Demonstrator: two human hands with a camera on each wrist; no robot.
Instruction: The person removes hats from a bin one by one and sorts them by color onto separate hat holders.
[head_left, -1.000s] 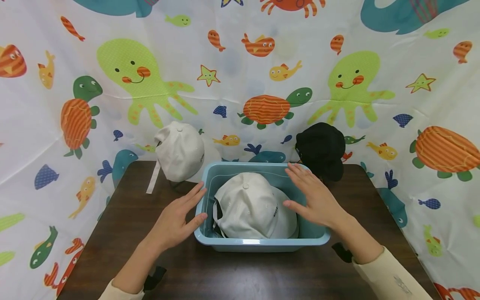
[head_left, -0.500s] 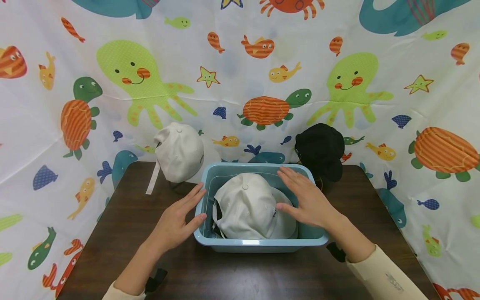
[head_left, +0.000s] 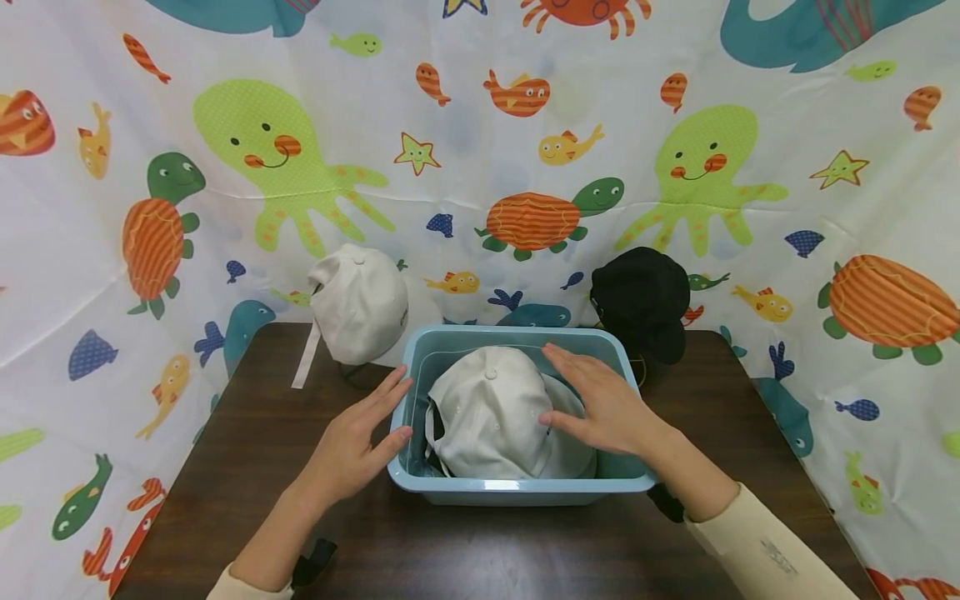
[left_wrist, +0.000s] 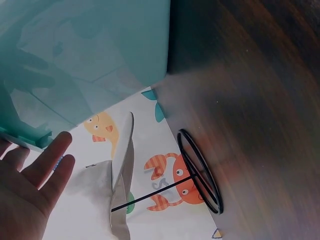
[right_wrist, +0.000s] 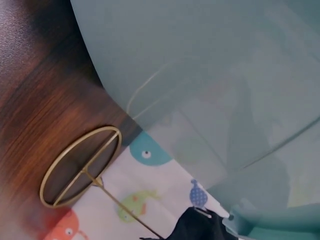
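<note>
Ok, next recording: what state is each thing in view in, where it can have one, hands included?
Blue bin: upright, open-topped
White cap in bin: crown up, brim to the right
Left hand: fingers extended, at bin's left rim
Right hand: fingers extended over bin; contact unclear
Black stand: upright
White cap on black stand: strap hanging down
Gold stand: upright
Black cap: on gold stand

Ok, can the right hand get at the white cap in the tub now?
Probably yes: the right hand appears over the open tub, close to the white cap, with nothing visible between them.
</note>
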